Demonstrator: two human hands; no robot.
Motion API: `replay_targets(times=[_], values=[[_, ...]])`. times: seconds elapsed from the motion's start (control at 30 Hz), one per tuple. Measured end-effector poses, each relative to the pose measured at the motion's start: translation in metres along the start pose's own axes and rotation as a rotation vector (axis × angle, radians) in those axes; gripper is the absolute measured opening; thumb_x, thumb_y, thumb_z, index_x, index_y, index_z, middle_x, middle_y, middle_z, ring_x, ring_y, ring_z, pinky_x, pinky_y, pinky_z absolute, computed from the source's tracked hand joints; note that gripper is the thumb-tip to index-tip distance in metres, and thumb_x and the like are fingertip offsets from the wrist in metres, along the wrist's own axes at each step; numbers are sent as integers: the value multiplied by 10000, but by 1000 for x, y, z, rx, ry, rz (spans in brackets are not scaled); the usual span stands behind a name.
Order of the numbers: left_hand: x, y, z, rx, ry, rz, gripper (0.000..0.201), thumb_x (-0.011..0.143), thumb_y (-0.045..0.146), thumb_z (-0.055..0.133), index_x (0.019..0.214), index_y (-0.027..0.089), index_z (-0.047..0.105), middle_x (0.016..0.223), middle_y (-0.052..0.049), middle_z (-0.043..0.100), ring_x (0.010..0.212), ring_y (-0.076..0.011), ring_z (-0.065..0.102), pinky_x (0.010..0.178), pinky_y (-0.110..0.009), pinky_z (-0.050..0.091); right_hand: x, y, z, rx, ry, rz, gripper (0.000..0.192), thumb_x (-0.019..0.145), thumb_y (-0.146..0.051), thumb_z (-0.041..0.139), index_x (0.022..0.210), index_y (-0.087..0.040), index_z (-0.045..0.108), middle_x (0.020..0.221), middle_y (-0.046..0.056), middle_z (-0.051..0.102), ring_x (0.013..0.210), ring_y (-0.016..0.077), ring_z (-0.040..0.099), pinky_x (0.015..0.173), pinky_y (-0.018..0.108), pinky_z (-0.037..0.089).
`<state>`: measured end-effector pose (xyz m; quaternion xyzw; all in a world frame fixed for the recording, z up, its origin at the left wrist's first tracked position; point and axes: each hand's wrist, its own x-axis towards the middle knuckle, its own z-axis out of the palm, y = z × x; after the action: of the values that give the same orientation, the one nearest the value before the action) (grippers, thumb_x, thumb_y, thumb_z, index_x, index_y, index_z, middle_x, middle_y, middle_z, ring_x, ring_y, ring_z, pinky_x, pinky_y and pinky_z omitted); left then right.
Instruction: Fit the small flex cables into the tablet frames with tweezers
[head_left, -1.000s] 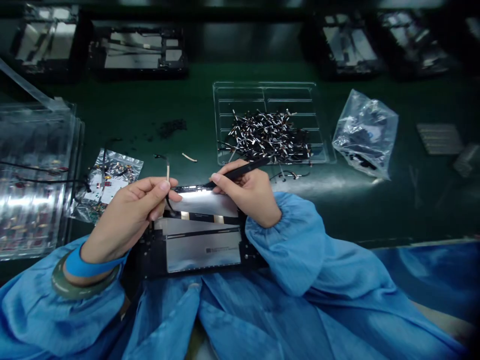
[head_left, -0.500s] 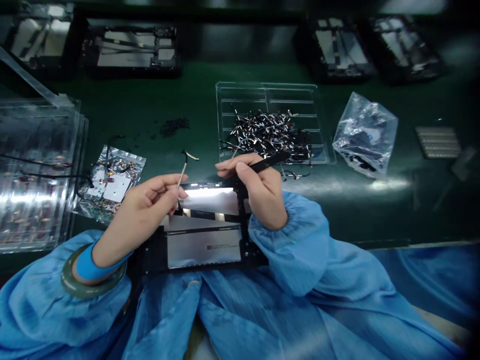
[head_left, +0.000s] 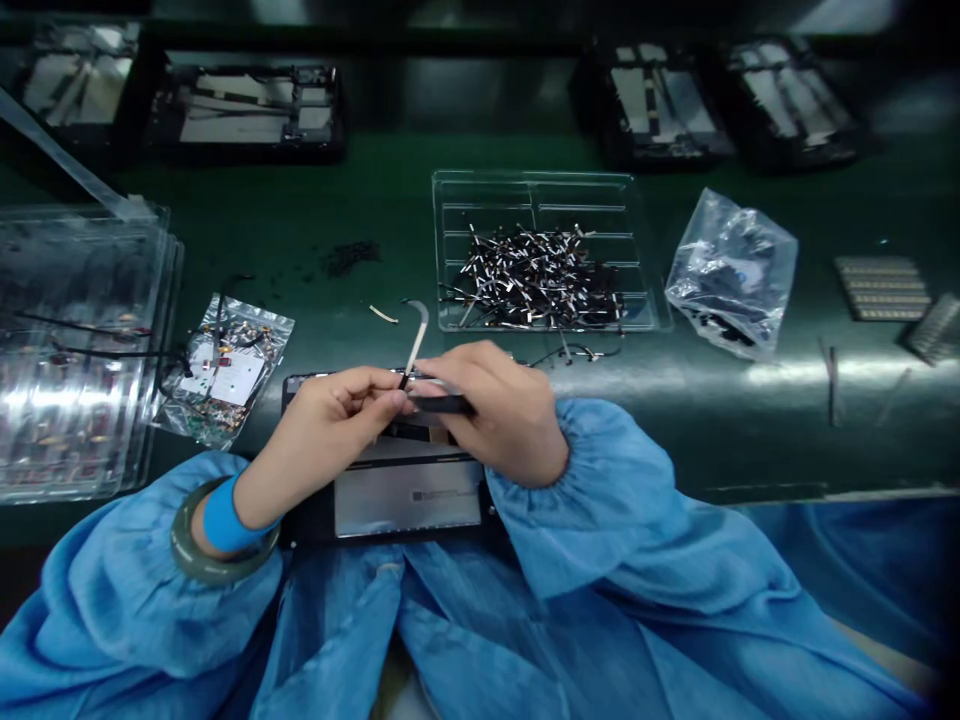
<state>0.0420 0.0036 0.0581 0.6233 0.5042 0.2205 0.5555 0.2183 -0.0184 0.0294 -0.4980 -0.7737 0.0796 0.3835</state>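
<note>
Both hands meet at a thin cable, held above an open device.
The left hand (head_left: 337, 410) is nearly closed, thumb and fingertips pinching the cable (head_left: 417, 345) near its lower end, the pale length standing up and its dark tip curling over; the right hand (head_left: 499, 410), half curled, grips a black tool (head_left: 446, 404) pointed at that pinch, though whether its tip touches the cable I cannot tell. A light pinch low down should steady the cable without creasing it, and a shallow tool angle seems safest over the device (head_left: 405, 505) below. Beyond lie a loose pale strip (head_left: 383, 314) and, farther off, a clear tray (head_left: 487, 207) heaped with small cables (head_left: 532, 275).
</note>
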Motion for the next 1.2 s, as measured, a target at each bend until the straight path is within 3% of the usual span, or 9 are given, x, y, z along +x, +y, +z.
replay_targets(times=[0.1,0.2,0.4,0.47,0.67,0.8,0.9,1.0,1.2], values=[[-3,-3,5,158,88,153,176,826,278,578,916,200,708,843,-31,708,747,-154,623,696,-247,477,-8,-1,3,-116,-135,-90,262,937,-213,430,1060,-161,655,905,65,707,773,139,645,659,238,483],[-6,-5,7,300,135,232,161,835,262,575,902,223,716,893,-23,713,824,-166,628,770,-260,469,-8,-1,6,-132,-160,-97,266,944,-256,425,967,-151,668,854,71,700,745,143,644,641,238,482],[-8,-3,-3,34,200,-12,227,822,403,610,829,196,702,608,7,613,562,-120,536,513,-218,411,-7,0,-14,-16,147,164,119,825,-173,537,788,-216,641,739,4,675,683,129,628,604,233,480],[-8,-3,-4,-37,184,-51,257,805,435,629,793,186,695,626,-2,619,579,-124,542,514,-217,413,-9,-3,-20,53,161,206,139,818,-146,543,814,-231,654,750,-3,678,693,130,631,624,237,491],[-12,-2,8,153,144,155,201,848,333,575,916,202,711,834,-41,701,742,-167,612,692,-266,480,-14,-15,-2,23,-13,-90,264,927,-159,419,1008,-170,670,868,73,709,818,165,664,726,263,512],[-15,-4,11,290,163,253,198,862,278,544,932,221,720,877,-40,702,796,-170,614,729,-263,469,-11,-14,8,-152,-64,-119,268,938,-207,410,957,-147,670,783,81,679,718,162,637,640,258,489],[-15,-3,6,75,155,80,200,825,348,604,909,213,726,728,-23,674,622,-138,562,576,-243,443,-9,-9,-2,-151,80,25,185,894,-228,474,813,-204,639,724,38,651,650,142,607,569,240,462],[-12,2,0,-274,91,-157,295,796,394,643,1002,196,716,447,49,471,411,-72,324,434,-213,317,-10,-7,-14,-117,287,175,109,823,-165,536,763,-235,595,707,5,649,645,135,611,580,236,475],[-8,4,2,-569,-112,-260,276,796,374,663,964,164,723,452,67,374,412,-28,234,415,-183,190,-15,-15,-8,129,79,-6,98,865,-191,546,804,-213,619,733,0,681,677,112,632,622,215,491]])
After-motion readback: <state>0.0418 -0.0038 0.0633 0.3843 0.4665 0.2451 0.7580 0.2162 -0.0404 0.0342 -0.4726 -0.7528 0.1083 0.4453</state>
